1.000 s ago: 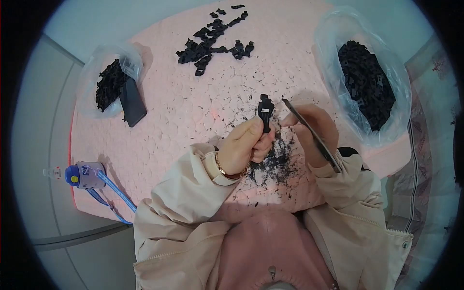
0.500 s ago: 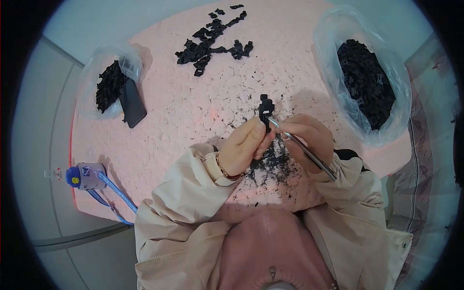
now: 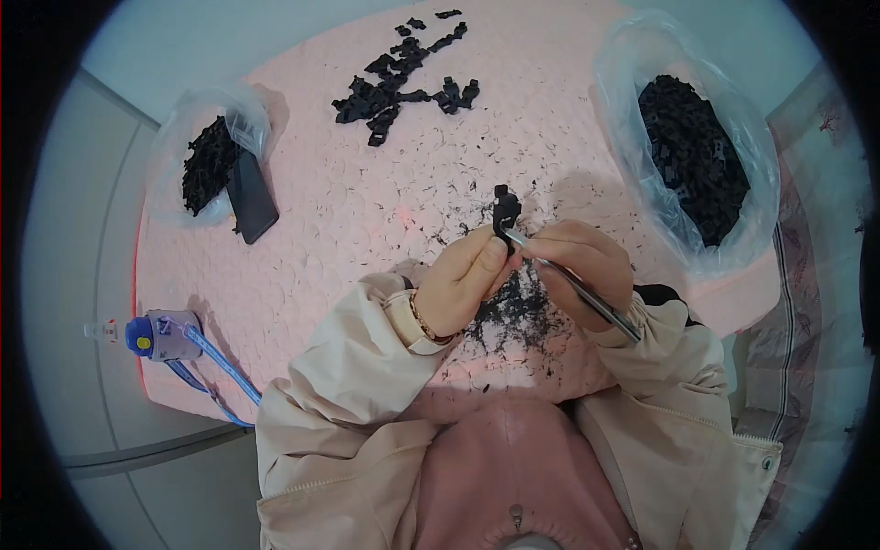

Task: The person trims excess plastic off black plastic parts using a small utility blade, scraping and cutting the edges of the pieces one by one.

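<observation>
Well to the left of the black part [image 3: 505, 213], and nearer the person, a bottle [image 3: 176, 337] with a rounded blue lid and a pale lavender body trails a smooth blue strap [image 3: 222, 367]. Left of the part and a little farther from the person, a crinkled clear plastic bag [image 3: 166, 188] holds a tangle of small black pieces [image 3: 206, 165]; a flat, dark, smooth slab like a phone [image 3: 252, 199] lies against it, covering some of its side. Beyond the part, to its left, jagged black parts [image 3: 380, 96] are strewn in a loose branching heap on the pink quilted cover [image 3: 312, 211], whose stitching puckers softly.

The left hand [image 3: 463, 284] has thumb and fingers clamped on the part's near end, hiding that end; the rest, narrow, hard-looking and knobbly, points away from the person. Just nearer the person than the part, dark shavings [image 3: 518, 307] litter the cover like coarse crumbs. The right hand [image 3: 582, 261], just right of the part, closes its fingers around a slim, shiny tool [image 3: 594, 298], its tip at the part's side. Well right of the part, a larger filmy bag [image 3: 632, 197] gapes around a dense mass of black pieces [image 3: 694, 160].
</observation>
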### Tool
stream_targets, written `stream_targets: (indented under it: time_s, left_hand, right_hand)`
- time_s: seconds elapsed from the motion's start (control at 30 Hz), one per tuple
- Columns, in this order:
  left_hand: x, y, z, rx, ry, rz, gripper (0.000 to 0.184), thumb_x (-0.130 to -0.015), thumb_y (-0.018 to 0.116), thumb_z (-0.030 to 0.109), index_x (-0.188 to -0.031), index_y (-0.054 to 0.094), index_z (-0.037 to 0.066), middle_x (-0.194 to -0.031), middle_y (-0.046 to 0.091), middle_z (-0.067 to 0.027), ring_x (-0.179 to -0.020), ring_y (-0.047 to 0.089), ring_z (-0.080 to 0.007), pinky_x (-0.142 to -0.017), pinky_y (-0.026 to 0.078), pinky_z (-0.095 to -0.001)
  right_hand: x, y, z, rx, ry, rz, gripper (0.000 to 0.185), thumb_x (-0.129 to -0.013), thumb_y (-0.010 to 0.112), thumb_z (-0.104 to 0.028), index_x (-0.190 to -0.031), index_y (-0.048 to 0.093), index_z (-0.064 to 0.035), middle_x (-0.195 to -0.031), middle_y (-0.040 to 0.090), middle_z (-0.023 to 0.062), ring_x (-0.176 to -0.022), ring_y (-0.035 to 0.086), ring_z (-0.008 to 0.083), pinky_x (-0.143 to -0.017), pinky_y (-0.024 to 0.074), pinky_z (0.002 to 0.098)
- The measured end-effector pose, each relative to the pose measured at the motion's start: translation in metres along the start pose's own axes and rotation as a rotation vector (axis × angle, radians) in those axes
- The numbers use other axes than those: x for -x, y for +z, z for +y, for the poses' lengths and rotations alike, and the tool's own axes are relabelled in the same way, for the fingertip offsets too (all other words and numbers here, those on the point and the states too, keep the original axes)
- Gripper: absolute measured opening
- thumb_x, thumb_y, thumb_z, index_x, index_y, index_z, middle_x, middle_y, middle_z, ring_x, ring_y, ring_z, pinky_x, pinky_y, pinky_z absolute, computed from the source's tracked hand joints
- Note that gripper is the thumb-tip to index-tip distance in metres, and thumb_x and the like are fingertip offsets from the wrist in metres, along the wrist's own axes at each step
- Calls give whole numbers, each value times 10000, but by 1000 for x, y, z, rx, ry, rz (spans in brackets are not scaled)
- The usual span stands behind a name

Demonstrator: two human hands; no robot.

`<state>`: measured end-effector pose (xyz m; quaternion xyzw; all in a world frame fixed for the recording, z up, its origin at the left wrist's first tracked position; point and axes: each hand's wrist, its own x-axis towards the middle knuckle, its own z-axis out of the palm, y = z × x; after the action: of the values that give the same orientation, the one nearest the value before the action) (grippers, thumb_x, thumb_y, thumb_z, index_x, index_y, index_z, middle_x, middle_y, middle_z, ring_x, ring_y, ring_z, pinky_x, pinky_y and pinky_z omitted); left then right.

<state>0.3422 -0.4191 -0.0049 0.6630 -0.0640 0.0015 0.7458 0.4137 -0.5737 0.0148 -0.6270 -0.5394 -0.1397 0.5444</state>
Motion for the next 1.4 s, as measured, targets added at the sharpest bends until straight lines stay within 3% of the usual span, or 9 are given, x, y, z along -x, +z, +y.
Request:
stream_targets:
  time_s: [0.23,0.33,0.43,0.63,0.83,1.13,1.23,1.4]
  left_hand:
    - [0,0,-4,-33,9,17,314,-921,326,270,-815,486,22,-579,406,32,-507,332,-39,-476,294,-184]
    - [1,1,-5,-26,8,10,317,-922,318,278,-820,481,26,-574,397,32,-498,328,-39,-467,291,-184]
    - [0,2,-3,12,20,1,329,-925,302,295,-824,472,31,-572,387,33,-489,320,-40,-457,281,-181]
    - [0,2,4,160,-22,-7,345,-926,286,323,-839,460,37,-571,362,36,-482,290,-42,-442,257,-175]
    - [0,1,3,198,-31,-24,349,-923,290,336,-849,456,38,-573,359,38,-484,284,-41,-433,254,-172]
    - [2,3,4,205,-32,-34,339,-926,288,318,-850,460,36,-578,368,36,-482,287,-37,-429,249,-169]
    - [3,3,4,215,-42,-31,337,-926,289,317,-852,458,35,-584,370,35,-483,287,-37,-427,247,-170]
    - [4,5,4,246,-55,-43,341,-924,289,327,-856,453,35,-592,365,37,-482,280,-36,-426,243,-169]
  right_hand:
    - [-2,2,-2,46,7,13,293,-604,606,83,-878,572,-15,-735,566,98,-652,574,231,-575,466,283]
    - [-2,4,-1,65,-45,59,258,-623,601,72,-864,572,-13,-723,563,101,-637,572,229,-566,463,274]
    - [1,-4,-1,9,85,-44,199,-702,520,29,-897,557,10,-766,557,134,-640,536,224,-571,425,284]
    - [1,0,3,48,10,39,210,-674,539,82,-867,568,2,-733,564,118,-594,543,213,-536,431,280]
    - [9,-1,8,84,18,52,201,-712,447,93,-870,548,20,-731,554,128,-606,529,201,-548,427,265]
    - [4,-1,6,165,-55,39,210,-695,455,101,-850,558,3,-703,561,121,-588,534,206,-540,425,276]
    - [6,0,6,164,-23,36,207,-643,517,73,-839,547,14,-736,563,130,-629,555,266,-573,445,304]
    - [11,4,8,-3,92,76,176,-701,477,68,-851,545,10,-696,559,119,-606,557,222,-554,443,278]
